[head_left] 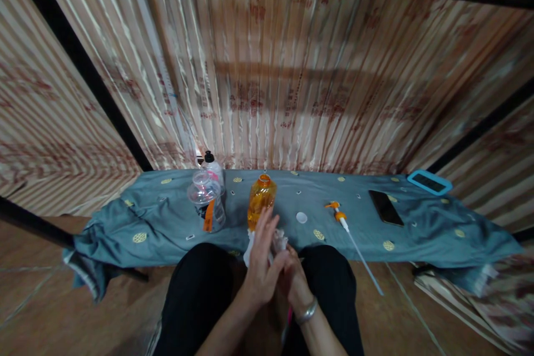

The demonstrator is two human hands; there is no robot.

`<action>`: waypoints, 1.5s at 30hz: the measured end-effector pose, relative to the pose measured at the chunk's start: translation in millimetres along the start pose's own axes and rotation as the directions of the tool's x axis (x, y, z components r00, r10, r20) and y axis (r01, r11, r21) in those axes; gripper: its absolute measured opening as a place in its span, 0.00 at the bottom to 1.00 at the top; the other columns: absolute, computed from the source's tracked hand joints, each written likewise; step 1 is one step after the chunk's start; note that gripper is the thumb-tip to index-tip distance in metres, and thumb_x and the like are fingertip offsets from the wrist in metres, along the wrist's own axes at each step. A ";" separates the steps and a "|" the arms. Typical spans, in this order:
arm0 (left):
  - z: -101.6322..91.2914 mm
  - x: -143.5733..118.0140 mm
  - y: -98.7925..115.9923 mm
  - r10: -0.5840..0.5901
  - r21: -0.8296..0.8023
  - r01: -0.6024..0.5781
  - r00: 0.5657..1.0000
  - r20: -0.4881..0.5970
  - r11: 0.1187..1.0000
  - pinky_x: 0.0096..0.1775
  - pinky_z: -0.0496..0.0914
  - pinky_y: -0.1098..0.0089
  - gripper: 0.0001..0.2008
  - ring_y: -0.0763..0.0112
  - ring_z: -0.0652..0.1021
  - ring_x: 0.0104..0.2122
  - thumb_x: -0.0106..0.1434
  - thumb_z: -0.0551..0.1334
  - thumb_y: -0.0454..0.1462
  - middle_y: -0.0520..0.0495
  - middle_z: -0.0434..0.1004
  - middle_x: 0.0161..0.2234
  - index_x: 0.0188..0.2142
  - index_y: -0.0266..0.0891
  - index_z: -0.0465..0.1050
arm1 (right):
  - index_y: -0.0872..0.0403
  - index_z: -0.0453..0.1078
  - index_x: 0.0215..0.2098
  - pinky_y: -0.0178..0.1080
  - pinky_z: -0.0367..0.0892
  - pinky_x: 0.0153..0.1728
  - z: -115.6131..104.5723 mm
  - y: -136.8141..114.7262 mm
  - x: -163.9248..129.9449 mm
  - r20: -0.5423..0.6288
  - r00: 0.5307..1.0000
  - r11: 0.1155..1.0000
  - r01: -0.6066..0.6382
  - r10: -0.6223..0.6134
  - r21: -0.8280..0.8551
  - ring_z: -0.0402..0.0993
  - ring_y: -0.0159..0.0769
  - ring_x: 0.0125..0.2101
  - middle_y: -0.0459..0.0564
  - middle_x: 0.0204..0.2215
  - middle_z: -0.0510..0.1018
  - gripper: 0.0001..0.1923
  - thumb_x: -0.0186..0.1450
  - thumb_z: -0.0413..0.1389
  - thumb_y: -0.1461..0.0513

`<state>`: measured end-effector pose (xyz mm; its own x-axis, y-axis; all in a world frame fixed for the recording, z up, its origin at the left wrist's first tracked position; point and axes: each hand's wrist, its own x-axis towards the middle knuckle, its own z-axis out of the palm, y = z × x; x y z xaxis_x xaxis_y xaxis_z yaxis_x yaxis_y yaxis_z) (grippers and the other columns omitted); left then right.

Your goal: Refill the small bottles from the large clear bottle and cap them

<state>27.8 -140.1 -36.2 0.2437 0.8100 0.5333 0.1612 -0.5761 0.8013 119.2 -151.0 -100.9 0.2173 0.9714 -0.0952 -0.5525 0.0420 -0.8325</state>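
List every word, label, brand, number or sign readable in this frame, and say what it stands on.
Nothing can be read.
Curtain: rows of red printed marks, too blurred to read.
Orange bottle: no legible label.
Clear bottle with black cap: pinkish label, too small to read.
Dark phone and blue-cased phone: screens dark, no text.
Blue cloth: yellow round motifs, no words.

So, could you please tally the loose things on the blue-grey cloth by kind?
Bottles: 3 (orange liquid bottle, clear plastic bottle, white black-capped bottle)
Phones: 2 (black phone, blue-cased phone)
Pump heads: 1 (orange-white pump with tube)
Caps: 1 (white round cap)
Total: 7
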 end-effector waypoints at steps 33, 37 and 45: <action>-21.7 78.8 -80.8 -0.308 -0.109 0.294 0.939 -0.150 0.950 0.45 0.75 0.60 0.17 0.58 0.81 0.40 0.49 0.68 0.37 0.45 0.83 0.39 0.40 0.37 0.73 | 0.52 0.68 0.38 0.49 0.62 0.48 94.1 -70.7 84.3 0.058 0.855 0.633 0.426 -0.516 -0.646 0.69 0.39 0.39 0.47 0.34 0.72 0.12 0.66 0.56 0.53; -21.4 79.3 -81.6 -0.310 -0.113 0.297 0.942 -0.130 0.948 0.47 0.75 0.58 0.26 0.57 0.81 0.42 0.49 0.68 0.36 0.43 0.81 0.45 0.49 0.38 0.70 | 0.52 0.69 0.44 0.50 0.62 0.50 84.9 -68.6 85.0 0.073 0.865 0.650 0.427 -0.497 -0.628 0.71 0.41 0.42 0.49 0.39 0.75 0.14 0.67 0.54 0.51; -22.6 79.9 -84.9 -0.271 -0.172 0.249 0.956 -0.116 0.953 0.53 0.73 0.55 0.29 0.55 0.80 0.48 0.52 0.69 0.39 0.41 0.79 0.49 0.53 0.39 0.67 | 0.54 0.71 0.46 0.53 0.63 0.53 71.6 -68.7 116.4 0.078 0.915 0.800 0.386 -0.396 -0.461 0.74 0.41 0.44 0.50 0.42 0.78 0.18 0.68 0.53 0.50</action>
<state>11.9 -24.0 -55.5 0.0779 0.9427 0.3243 0.0499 -0.3286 0.9432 124.9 -24.0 -15.7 0.3547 0.8904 0.2853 0.0127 0.3006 -0.9537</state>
